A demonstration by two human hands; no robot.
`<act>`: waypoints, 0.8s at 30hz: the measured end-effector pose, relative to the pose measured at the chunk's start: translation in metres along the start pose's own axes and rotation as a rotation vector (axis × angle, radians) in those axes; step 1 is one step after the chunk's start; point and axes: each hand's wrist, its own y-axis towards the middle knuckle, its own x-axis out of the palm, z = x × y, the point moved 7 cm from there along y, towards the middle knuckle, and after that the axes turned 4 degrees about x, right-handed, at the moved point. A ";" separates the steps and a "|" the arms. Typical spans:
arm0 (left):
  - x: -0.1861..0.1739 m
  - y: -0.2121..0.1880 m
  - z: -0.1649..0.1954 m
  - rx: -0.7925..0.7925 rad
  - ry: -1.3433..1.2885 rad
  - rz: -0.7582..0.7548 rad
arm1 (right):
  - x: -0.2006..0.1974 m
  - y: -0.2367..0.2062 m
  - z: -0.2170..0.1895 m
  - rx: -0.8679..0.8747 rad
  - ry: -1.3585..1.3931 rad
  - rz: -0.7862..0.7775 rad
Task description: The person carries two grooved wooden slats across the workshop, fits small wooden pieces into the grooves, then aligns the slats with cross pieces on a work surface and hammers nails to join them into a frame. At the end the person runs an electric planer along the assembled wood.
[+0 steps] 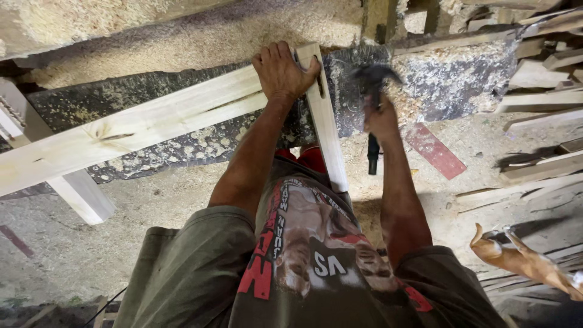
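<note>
My left hand (282, 71) presses down on the corner where a long pale wooden rail (139, 124) meets a shorter pale rail (327, 136) that runs toward me. The short rail has a dark slot near its far end. My right hand (381, 119) grips a black-handled hammer (373, 82), its dark head blurred and raised just right of the joint. Both rails lie across a dark, sawdust-covered slab (449, 79).
A pale wooden leg (73, 185) joins the long rail at the left. Loose timber offcuts (540, 91) are stacked at the right, with a red strip (434, 150) on the sawdust floor. A tan animal (516, 258) stands at lower right. A pale beam (121, 15) runs along the top.
</note>
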 end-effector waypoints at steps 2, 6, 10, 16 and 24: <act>0.003 0.000 -0.001 -0.012 0.002 -0.048 | -0.016 0.011 -0.006 -0.063 0.177 0.141; -0.001 0.000 0.000 -0.016 0.006 -0.031 | 0.008 0.026 -0.023 -0.259 0.115 0.144; -0.001 0.000 0.000 -0.009 -0.009 -0.022 | 0.041 0.030 -0.021 -0.170 -0.384 -0.128; 0.002 0.000 -0.004 -0.002 -0.024 0.034 | 0.015 0.051 -0.042 -0.145 0.120 0.054; 0.008 -0.001 -0.007 -0.008 -0.038 -0.021 | 0.045 0.051 -0.048 -0.373 -0.413 -0.094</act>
